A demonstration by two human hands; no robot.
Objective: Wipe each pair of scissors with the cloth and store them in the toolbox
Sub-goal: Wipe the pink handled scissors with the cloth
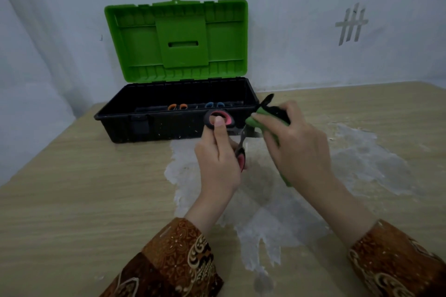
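Head view: left hand point(218, 164) grips one pair of pink-handled scissors point(220, 118), blades open. Right hand point(295, 144), just beside, pinches one green cloth point(261, 119) round a blade. Beyond both hands, one open toolbox point(154, 125) holds two pairs: orange-handled scissors point(177, 106) and blue-handled scissors point(214, 104).

Both sleeves point(173, 260) are brown batik cloth, patterned with orange and cream ornamental motifs

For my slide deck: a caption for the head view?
Left hand holds pink-handled scissors while right hand wipes the blade with green cloth.
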